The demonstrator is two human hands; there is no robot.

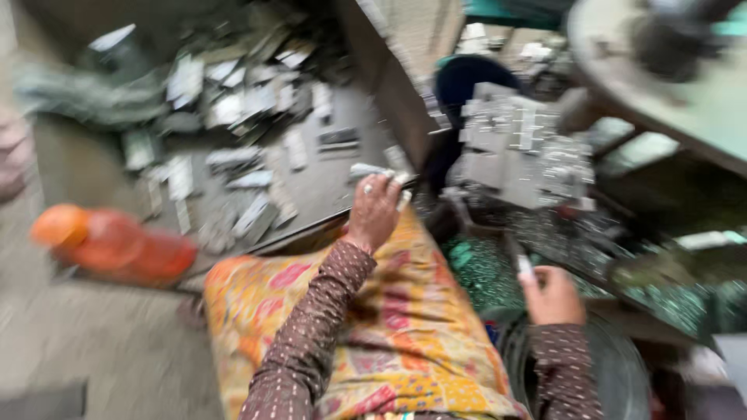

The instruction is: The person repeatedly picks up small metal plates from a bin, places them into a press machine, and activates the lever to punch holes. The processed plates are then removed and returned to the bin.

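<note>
Far left, an orange plastic bottle [113, 243] lies on its side on the grey floor, blurred by camera motion. Just right of it and higher up sits a shallow dark tray [327, 187] strewn with flat grey-white metal strips [233, 101], a loose heap at the back, scattered pieces toward the front edge.

Moving to the middle: the left hand [373, 210], in a brown dotted sleeve, reaches out over the tray's near rim. Its fingers are closed around a small bunch of pale strips [372, 170], which stick out past the knuckles, right above the tray's front corner. Below the arm, a yellow, orange and pink patterned cloth [405, 327] covers the lap.

Further right, the right hand [554, 295] hovers low, well apart from the left. Thumb and fingers are pinched on one small pale piece [525, 267] that pokes upward; too blurred to say more about it. Under that hand lies a dark round rim [615, 365].

Beyond it, a stack of grey and white punched sheets [521, 148] stands on a cluttered bench, glittering green-grey scraps [482, 272] spread beneath. Upper right, a big round greenish machine table [685, 101] fills the corner.
</note>
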